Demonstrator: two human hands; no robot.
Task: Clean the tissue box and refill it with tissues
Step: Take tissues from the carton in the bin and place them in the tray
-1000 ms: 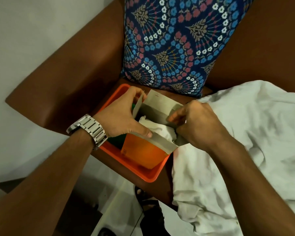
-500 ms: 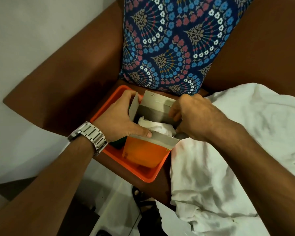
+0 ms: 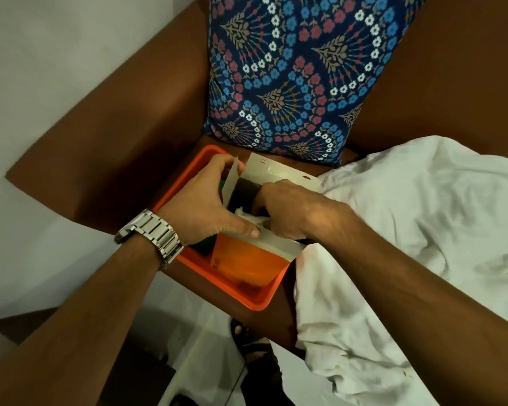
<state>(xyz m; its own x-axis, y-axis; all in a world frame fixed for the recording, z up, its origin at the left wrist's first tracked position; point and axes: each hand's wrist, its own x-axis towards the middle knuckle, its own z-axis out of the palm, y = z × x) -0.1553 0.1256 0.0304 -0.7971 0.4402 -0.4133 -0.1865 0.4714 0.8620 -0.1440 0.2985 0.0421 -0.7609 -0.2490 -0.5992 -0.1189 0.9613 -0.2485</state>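
Observation:
An orange tissue box stands on end in an orange tray on the brown sofa seat, its grey end flaps folded open. My left hand grips the box's near and left flaps, thumb pressed on the near flap. My right hand reaches into the open end, fingers curled down inside on the white tissues, of which only a small part shows. A steel watch sits on my left wrist.
A blue flowered cushion leans against the sofa back behind the tray. A crumpled white cloth covers the seat to the right. The sofa's left arm borders the tray. A sandalled foot and white floor lie below.
My right hand has pushed deeper into the box, pressing the tissues down so that less white shows. My left hand still holds the flaps apart.

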